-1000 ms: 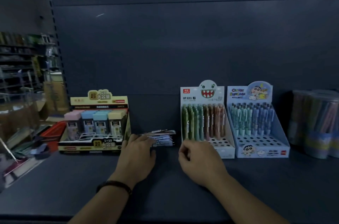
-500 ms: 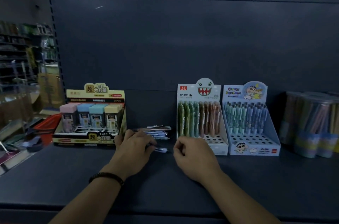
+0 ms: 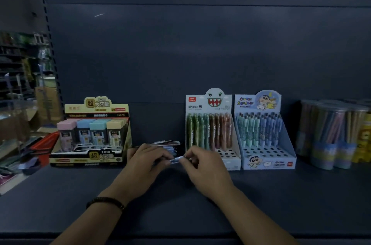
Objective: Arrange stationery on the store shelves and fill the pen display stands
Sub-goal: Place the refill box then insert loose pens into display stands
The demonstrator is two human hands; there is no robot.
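Note:
A blue pen (image 3: 177, 159) spans the gap between my two hands, just above the dark shelf (image 3: 180, 204). My left hand (image 3: 146, 161) grips one end and my right hand (image 3: 202, 164) pinches the other. Behind them lies a small pile of loose pens (image 3: 168, 144). The white monster-face display stand (image 3: 212, 130) holds green and brown pens at the back, with open holes in front. Beside it the blue cartoon stand (image 3: 265, 134) holds teal and blue pens, its front rows of holes bare.
A yellow display box of pastel-capped lead cases (image 3: 92, 134) stands at left. Clear tubs of pencils (image 3: 329, 134) stand at far right. Red trays and stock (image 3: 40, 144) sit past the shelf's left end. The shelf's back panel rises behind everything.
My left hand lifted a blue pen off the pile and brought it toward the right hand, which moved in and took hold of its tip. The camera moved closer.

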